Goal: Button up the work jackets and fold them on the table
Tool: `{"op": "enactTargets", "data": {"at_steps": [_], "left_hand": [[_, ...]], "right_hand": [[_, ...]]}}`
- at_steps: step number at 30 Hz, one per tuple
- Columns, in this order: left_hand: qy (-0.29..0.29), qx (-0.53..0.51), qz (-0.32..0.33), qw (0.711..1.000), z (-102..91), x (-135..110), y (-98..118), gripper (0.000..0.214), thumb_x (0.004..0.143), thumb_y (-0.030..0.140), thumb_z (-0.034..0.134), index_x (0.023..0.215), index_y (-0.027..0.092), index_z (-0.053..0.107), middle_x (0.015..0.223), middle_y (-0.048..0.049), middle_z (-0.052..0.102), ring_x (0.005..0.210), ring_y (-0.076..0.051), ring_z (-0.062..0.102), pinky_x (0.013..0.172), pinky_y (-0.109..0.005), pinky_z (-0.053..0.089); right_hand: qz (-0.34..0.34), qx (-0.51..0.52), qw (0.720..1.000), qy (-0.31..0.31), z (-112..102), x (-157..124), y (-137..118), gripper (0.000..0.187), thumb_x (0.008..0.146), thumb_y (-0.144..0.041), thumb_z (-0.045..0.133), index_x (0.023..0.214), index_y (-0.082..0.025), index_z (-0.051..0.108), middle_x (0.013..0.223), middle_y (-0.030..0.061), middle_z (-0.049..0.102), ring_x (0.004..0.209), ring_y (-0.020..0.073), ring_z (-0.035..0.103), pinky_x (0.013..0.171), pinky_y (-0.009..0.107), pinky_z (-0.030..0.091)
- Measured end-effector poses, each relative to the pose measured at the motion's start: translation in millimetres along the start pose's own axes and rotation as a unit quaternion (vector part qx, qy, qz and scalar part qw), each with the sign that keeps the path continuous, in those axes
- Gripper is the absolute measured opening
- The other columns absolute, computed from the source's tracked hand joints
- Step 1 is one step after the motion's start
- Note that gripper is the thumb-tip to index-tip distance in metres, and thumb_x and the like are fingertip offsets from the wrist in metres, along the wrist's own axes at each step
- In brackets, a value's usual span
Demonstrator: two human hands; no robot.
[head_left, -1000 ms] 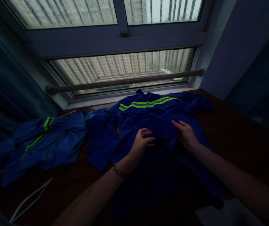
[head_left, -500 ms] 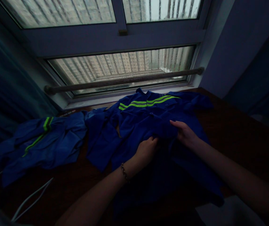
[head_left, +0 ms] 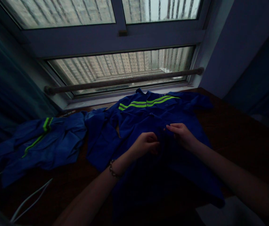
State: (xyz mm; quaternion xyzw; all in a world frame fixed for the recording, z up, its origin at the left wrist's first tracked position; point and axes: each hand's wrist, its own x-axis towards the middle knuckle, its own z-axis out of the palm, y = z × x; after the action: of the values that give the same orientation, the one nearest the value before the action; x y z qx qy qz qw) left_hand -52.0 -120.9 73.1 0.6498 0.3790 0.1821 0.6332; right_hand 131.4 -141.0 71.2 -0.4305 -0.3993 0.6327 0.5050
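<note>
A dark blue work jacket (head_left: 135, 124) with bright yellow-green stripes across the chest lies spread out, its collar towards the window. Over its lower front, my left hand (head_left: 146, 143), with a bracelet at the wrist, has its fingers curled in on the cloth. Just to the right, my right hand (head_left: 182, 133) pinches the jacket's front between thumb and fingers. The fabric between both hands is very dark, so the exact grip is hard to make out. The jacket's lower part falls into shadow below the hands.
A second blue garment (head_left: 61, 141) with yellow-green stripes lies crumpled at the left. White cord (head_left: 32, 201) loops on the dark wooden surface (head_left: 233, 135). Behind stand a window and a horizontal rail (head_left: 125, 81), with a blue curtain (head_left: 9, 84) on the left.
My left hand has shifted slightly left and turned, its fingers now curled sideways. My right hand has closed from a flatter hold into a pinch, and the raised cloth between them has dropped.
</note>
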Motion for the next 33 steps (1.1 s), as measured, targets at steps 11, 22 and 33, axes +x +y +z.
{"op": "enactTargets", "data": {"at_steps": [11,22,33], "left_hand": [[-0.003,-0.055,0.010,0.998,-2.1,-7,9,0.016,0.060,0.014,0.061,0.069,0.012,0.048,0.052,0.0035,0.055,0.044,-0.008,0.053,0.045,-0.018,0.043],[-0.085,-0.049,-0.058,0.994,-10.0,-8,8,0.006,0.063,0.010,0.053,0.069,0.010,0.055,0.058,-0.0015,0.060,0.049,-0.009,0.056,0.049,-0.019,0.044],[-0.021,-0.156,-0.069,0.985,-12.5,-10,12,0.021,0.061,0.020,0.066,0.073,0.010,0.051,0.067,-0.0076,0.066,0.061,-0.017,0.064,0.061,-0.029,0.050]], "right_hand": [[-0.124,-0.194,0.973,-0.018,3,-7,0,0.029,0.074,-0.039,0.055,0.059,-0.015,0.058,0.057,-0.0015,0.047,0.053,0.0078,0.040,0.050,0.021,0.028],[-0.243,-0.417,0.867,-0.127,12,-13,0,0.023,0.076,-0.032,0.053,0.062,-0.016,0.060,0.053,-0.0008,0.049,0.050,0.0082,0.041,0.049,0.021,0.029],[-0.005,-0.158,0.980,-0.121,6,-4,3,0.038,0.075,-0.043,0.051,0.056,-0.012,0.059,0.052,0.0034,0.057,0.045,0.0095,0.050,0.044,0.021,0.035]]}}
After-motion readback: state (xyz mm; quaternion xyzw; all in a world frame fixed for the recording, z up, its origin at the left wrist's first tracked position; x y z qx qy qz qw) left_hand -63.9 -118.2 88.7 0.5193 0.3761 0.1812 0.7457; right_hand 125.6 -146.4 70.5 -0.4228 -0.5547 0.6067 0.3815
